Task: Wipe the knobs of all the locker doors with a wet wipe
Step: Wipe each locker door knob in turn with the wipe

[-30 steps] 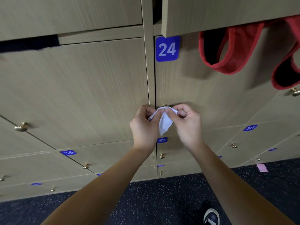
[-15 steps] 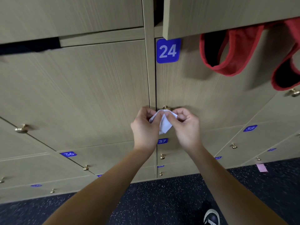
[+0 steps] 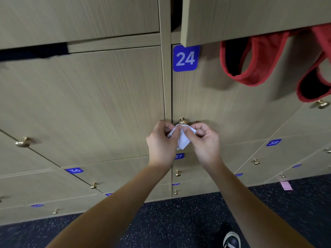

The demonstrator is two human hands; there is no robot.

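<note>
A white wet wipe [image 3: 182, 140] is pinched between my left hand [image 3: 161, 145] and my right hand [image 3: 204, 142], held just below the brass knob [image 3: 182, 121] of locker door 24 [image 3: 223, 104]. The wipe's top edge sits close under the knob; whether it touches is unclear. More brass knobs show on other doors: one at the left [image 3: 23, 142], one at the right [image 3: 321, 104], and small ones on lower doors [image 3: 177, 173] [image 3: 93, 185] [image 3: 256, 161].
An open locker door [image 3: 250, 18] juts out overhead at the upper right, with a red bag's straps [image 3: 250, 72] hanging below it. Dark speckled floor [image 3: 179, 221] lies beneath, with my shoe [image 3: 232, 239] and a pink tape mark [image 3: 286, 185].
Both hands with the wipe have slid down a little, so the knob of door 24, hidden a second ago, now shows fully above the wipe.
</note>
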